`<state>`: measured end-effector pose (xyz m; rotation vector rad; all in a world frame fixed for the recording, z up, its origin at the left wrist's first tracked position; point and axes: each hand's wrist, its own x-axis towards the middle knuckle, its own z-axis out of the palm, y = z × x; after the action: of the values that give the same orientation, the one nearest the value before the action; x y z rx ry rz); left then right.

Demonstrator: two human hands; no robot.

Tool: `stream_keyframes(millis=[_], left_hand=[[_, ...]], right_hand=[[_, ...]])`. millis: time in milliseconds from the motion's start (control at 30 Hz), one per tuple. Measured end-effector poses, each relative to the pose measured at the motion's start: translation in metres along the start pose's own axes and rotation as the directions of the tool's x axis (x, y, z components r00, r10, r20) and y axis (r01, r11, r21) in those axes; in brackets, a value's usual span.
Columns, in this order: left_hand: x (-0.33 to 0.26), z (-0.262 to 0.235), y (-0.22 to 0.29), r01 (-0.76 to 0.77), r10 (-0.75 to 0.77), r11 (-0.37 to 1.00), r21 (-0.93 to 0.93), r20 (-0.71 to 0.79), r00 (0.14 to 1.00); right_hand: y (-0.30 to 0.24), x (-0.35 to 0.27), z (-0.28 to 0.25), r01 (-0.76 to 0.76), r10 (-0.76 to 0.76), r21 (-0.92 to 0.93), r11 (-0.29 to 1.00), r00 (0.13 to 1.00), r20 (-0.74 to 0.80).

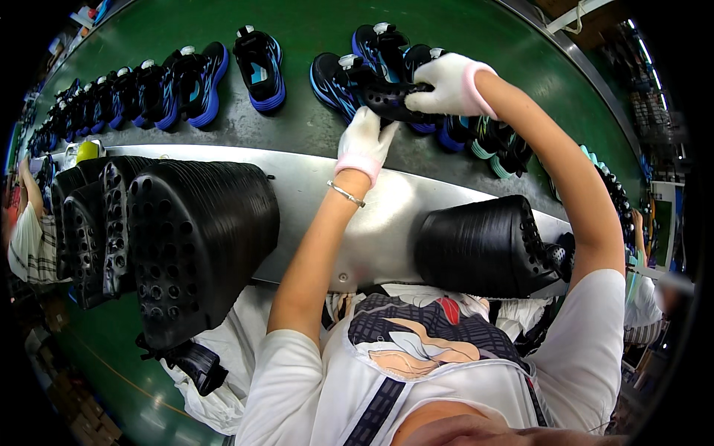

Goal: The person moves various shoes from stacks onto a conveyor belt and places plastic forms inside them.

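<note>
My right hand (448, 86), in a white glove with a pink cuff, is closed on one end of a black shoe insert (388, 97) with holes in it. The insert lies over a black and blue sneaker (332, 83) and tilts across the group of shoes. My left hand (366, 141), gloved alike, is just below it, thumb apart from the fingers. Its fingertips reach the sneaker's near end; whether they touch the insert is unclear. Another sneaker (378, 48) stands beyond, partly covered.
Large stacks of black perforated inserts (201, 230) stand at left on a metal ledge (357, 245); another stack (476, 245) lies at right. Sneakers (152, 93) line the green work surface (312, 22) at left, with a single sneaker (259, 70) apart. More shoes run along the right.
</note>
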<state>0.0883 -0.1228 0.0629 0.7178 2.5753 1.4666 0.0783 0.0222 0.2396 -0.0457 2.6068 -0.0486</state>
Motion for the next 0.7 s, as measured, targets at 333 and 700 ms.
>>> stream_keyframes(millis=[333,700], left_hand=[[-0.006,-0.003,-0.010,-0.025,0.026,0.998,0.055,-0.027,0.999],[0.014,-0.004,-0.001,0.232,-0.270,0.951,0.202,0.190,0.944]], right_hand=[[-0.024,0.064,-0.009,-0.031,0.050,-0.198,0.980,0.994,0.093],[-0.059,0.085,0.044,-0.087,0.092,-0.230,0.969,0.996,0.011]])
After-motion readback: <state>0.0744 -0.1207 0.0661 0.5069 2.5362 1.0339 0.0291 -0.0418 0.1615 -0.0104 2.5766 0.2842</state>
